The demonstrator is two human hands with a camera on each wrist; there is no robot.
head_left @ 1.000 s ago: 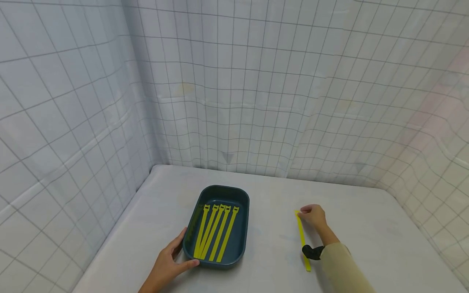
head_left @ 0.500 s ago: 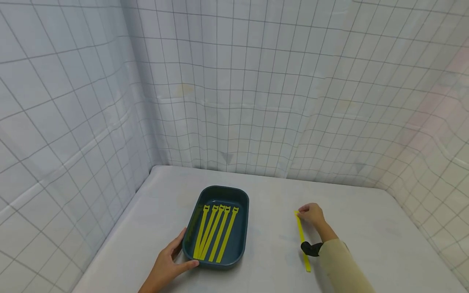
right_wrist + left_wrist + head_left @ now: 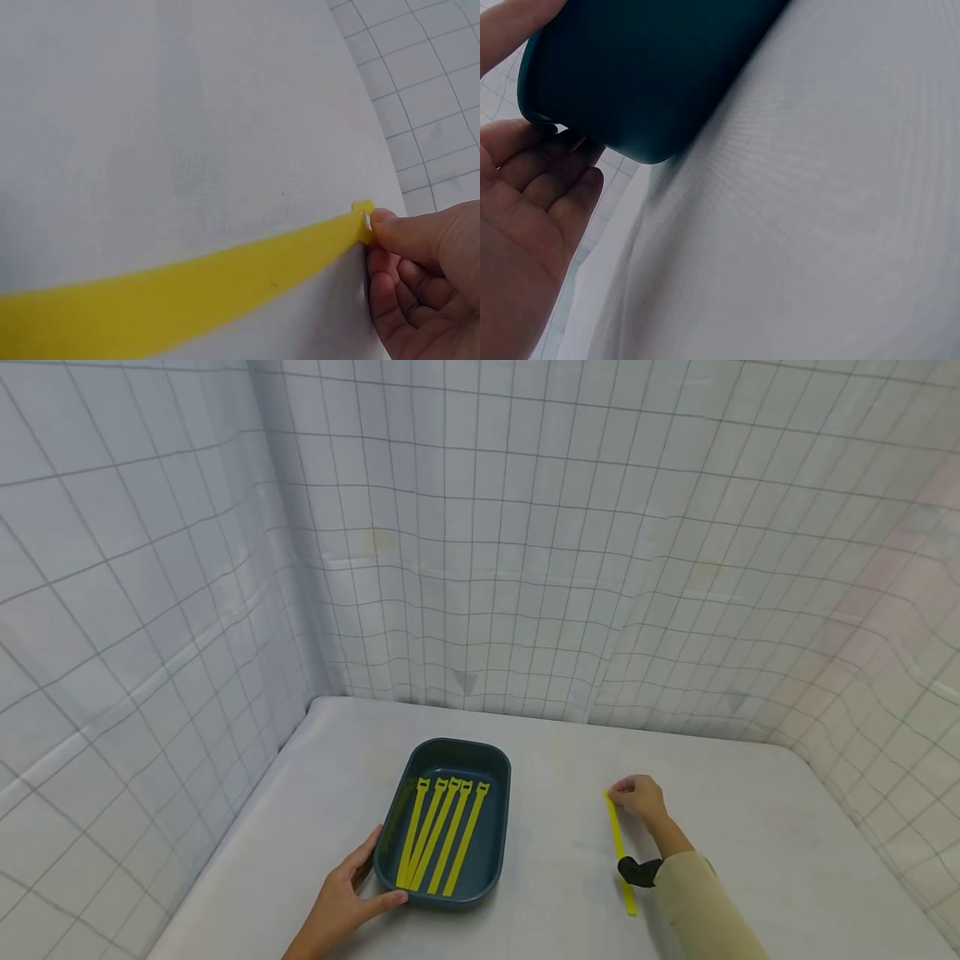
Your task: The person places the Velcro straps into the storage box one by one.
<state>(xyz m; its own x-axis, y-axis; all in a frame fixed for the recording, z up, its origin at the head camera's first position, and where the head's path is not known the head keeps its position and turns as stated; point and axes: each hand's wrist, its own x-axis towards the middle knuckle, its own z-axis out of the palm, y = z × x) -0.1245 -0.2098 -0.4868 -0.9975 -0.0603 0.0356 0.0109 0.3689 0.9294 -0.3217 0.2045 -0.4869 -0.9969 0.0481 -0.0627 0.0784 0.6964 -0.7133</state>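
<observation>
A dark teal tray [image 3: 491, 860] stands on the table, left of centre in the head view. Inside it lie several yellow cable ties [image 3: 457, 839], flat straps with slotted heads towards the far end. My left hand [image 3: 343, 893] holds the tray's near left corner, thumb at the near rim and fingers along the left side. To the right, my right hand [image 3: 639, 797] pinches the slotted head of another yellow cable tie [image 3: 225, 281] between thumb and fingers. That strap runs towards the table's near side, its middle partly covered by the black wrist band.
The white-covered table [image 3: 555, 827] is enclosed by white grid-patterned curtains [image 3: 480, 568] at the back and both sides. A black wrist band [image 3: 637, 871] sits on the right wrist beside a beige sleeve [image 3: 701, 902].
</observation>
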